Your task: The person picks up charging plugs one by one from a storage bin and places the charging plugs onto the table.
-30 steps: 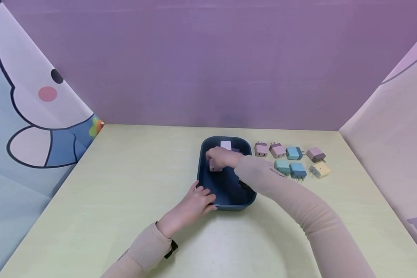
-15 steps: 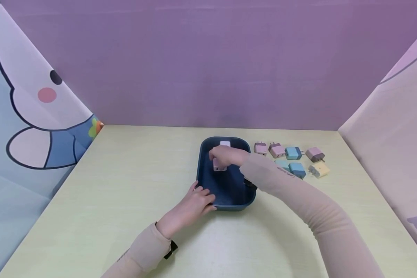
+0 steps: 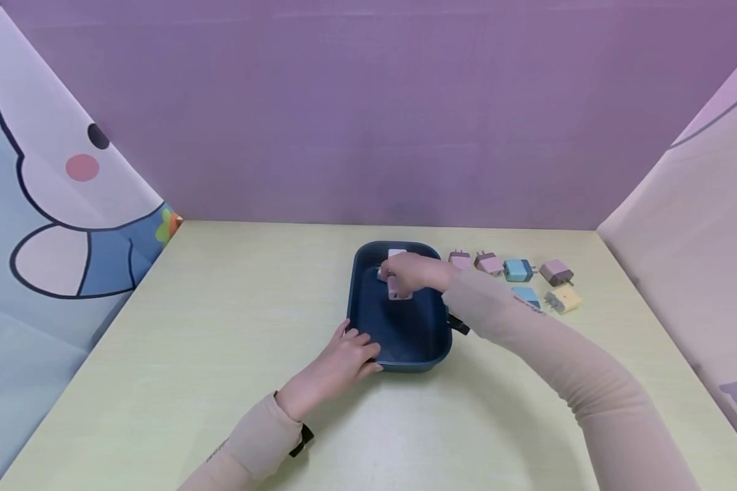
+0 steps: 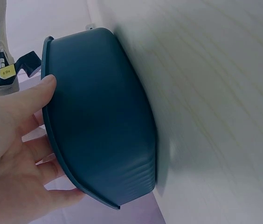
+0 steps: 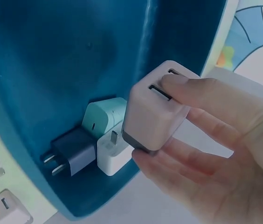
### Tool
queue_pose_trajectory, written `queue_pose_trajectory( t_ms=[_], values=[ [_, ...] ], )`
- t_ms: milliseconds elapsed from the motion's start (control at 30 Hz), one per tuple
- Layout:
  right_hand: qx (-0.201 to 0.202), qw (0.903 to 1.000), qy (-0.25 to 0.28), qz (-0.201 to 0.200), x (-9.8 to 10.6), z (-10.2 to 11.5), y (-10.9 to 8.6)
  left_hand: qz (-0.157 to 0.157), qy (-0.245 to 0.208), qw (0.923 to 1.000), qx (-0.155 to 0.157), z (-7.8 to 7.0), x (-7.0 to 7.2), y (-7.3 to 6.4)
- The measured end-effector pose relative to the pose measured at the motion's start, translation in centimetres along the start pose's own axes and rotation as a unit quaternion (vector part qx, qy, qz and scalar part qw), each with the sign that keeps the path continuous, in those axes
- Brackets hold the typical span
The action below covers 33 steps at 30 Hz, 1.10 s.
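Note:
My left hand (image 3: 338, 361) grips the near left corner of a dark blue plastic bin (image 3: 402, 344). In the left wrist view its thumb presses the outer wall below the rim and the other fingers reach over the rim. My right hand (image 3: 414, 271) is over the far part of the bin, holding a pink two-port USB charger (image 5: 152, 109) between thumb and fingers, ports toward the wrist camera. Behind it in the bin lie a mint charger (image 5: 101, 115), a white charger (image 5: 113, 154) and a dark navy charger (image 5: 78, 149) with its prongs showing.
Right of the bin on the table lie more chargers: two pink ones, a blue charger (image 3: 518, 270), a mauve one (image 3: 556, 271), a second blue one and a yellow charger (image 3: 564, 299). My right sleeve (image 3: 528, 327) covers part of them. A purple backdrop (image 3: 368, 123) stands behind.
My right hand has moved a little to the right inside the bin with the pink charger, and its sleeve now hides the mint charger on the table. My left hand has stayed put.

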State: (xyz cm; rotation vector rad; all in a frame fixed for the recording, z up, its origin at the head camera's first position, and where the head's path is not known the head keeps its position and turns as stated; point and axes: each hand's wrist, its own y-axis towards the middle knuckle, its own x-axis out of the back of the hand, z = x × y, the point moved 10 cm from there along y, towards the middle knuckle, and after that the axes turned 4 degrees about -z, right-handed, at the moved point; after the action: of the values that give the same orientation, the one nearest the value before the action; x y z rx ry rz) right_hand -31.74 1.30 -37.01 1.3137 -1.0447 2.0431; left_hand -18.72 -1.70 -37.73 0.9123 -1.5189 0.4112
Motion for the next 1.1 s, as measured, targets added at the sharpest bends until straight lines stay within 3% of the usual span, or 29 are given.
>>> queue_pose_trajectory(
  t_ms=[367, 767, 1100],
  values=[
    [0.028, 0.999, 0.02, -0.029, 1.4, -0.6, -2.2, 0.005, -0.004, 1.0, 0.001, -0.1, 0.0, 0.1],
    [0.009, 0.9958, 0.082, -0.039, 1.7, -2.5, -4.1, 0.018, -0.005, 0.9998, 0.008, 0.0, -0.2, 0.2],
    [0.015, 0.9938, 0.07, -0.085, 2.4, -4.6, -5.8, 0.017, -0.006, 0.9998, 0.013, 0.1, -0.1, 0.2]
  ],
)
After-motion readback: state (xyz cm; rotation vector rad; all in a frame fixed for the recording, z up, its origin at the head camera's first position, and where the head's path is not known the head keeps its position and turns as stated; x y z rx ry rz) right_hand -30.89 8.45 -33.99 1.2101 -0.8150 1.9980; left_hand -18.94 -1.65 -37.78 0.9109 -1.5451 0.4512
